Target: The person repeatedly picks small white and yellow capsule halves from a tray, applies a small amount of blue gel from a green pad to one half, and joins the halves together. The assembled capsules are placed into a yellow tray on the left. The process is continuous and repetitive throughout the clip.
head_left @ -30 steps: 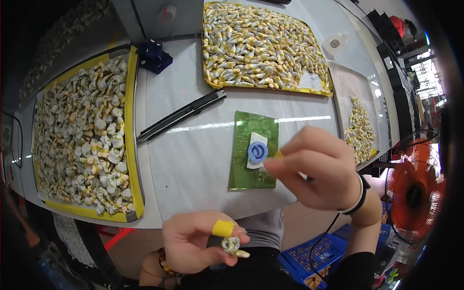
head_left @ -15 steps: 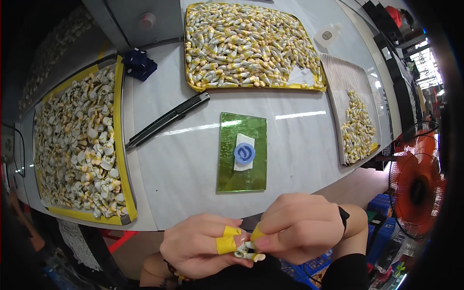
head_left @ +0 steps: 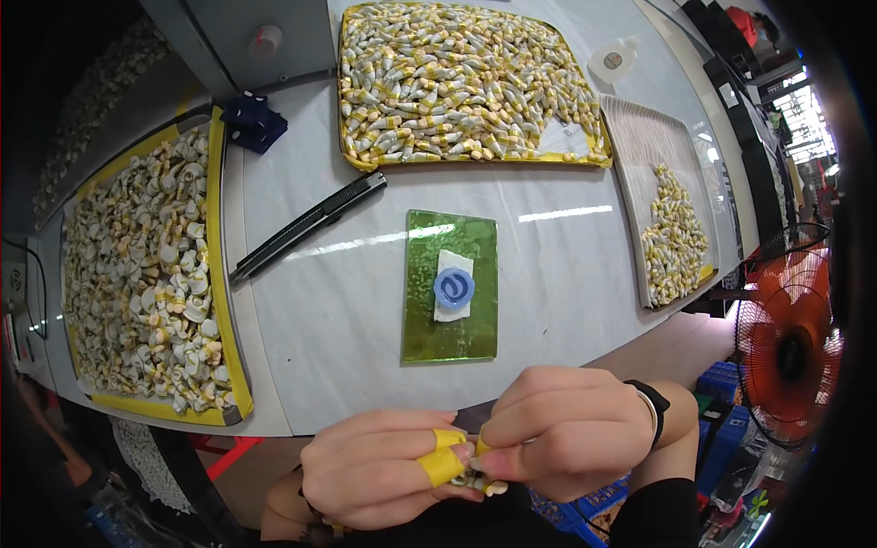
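Note:
My left hand [head_left: 379, 466] and my right hand [head_left: 571, 429] meet fingertip to fingertip in front of the table's near edge. Yellow tape wraps fingers of the left hand. Between them both hands pinch a small pale piece with a peach-coloured tip [head_left: 494, 489]; most of it is hidden by the fingers. A bit of yellow also shows at the right fingertips. Beyond the hands, a green glass plate [head_left: 422, 338] lies on the table, bearing a white pad [head_left: 454, 258] with a round blue cap-like thing [head_left: 454, 289] on it.
A yellow-edged tray [head_left: 236, 365] of loose curled pieces lies left. At the back, another tray [head_left: 365, 164] holds slim yellow-banded pieces. A pale tray [head_left: 630, 137] with a smaller heap stands right, near a white bottle [head_left: 614, 60]. A black utility knife [head_left: 311, 224] lies left of the plate.
The view has shifted slightly, so the table things sit a little further left. The fingers have closed in around the small piece, which shows less now.

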Demonstrator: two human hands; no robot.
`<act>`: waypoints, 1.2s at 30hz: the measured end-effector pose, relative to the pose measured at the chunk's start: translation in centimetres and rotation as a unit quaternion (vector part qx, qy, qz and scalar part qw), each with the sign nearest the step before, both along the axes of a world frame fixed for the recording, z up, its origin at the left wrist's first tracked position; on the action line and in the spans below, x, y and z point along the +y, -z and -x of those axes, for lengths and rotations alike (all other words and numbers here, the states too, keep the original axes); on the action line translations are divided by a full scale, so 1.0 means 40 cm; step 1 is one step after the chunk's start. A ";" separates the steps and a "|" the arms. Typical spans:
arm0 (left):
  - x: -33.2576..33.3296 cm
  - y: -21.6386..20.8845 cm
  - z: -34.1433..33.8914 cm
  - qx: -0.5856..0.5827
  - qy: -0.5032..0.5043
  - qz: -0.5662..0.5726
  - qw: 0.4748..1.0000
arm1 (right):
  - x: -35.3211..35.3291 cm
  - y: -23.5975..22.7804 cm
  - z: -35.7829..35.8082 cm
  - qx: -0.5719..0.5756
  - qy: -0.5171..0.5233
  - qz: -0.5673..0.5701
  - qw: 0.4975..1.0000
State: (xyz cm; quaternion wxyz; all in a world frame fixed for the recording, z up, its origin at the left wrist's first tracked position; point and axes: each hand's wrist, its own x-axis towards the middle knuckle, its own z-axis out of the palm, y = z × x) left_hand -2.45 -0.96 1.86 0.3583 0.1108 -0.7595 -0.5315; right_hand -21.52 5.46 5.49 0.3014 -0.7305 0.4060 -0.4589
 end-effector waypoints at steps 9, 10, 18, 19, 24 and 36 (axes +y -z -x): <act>0.017 -0.003 0.023 -0.037 -0.075 -0.024 0.996 | 0.014 0.030 -0.014 0.039 0.096 0.104 0.989; 0.020 0.006 0.020 -0.023 -0.085 -0.019 0.996 | 0.014 0.031 -0.016 0.044 0.102 0.113 0.987; 0.021 0.036 0.003 0.102 0.065 -0.424 0.898 | -0.003 0.003 0.013 -0.079 0.017 -0.093 0.992; 0.022 0.043 -0.004 0.108 0.089 -0.460 0.877 | -0.011 0.000 0.017 -0.073 0.005 -0.109 0.991; 0.026 0.045 -0.002 0.101 0.135 -0.523 0.835 | -0.010 0.010 0.012 -0.114 -0.048 -0.184 0.975; -0.067 -0.060 -0.049 -0.130 0.159 -0.203 0.957 | -0.009 -0.008 0.014 -0.077 -0.090 -0.180 0.976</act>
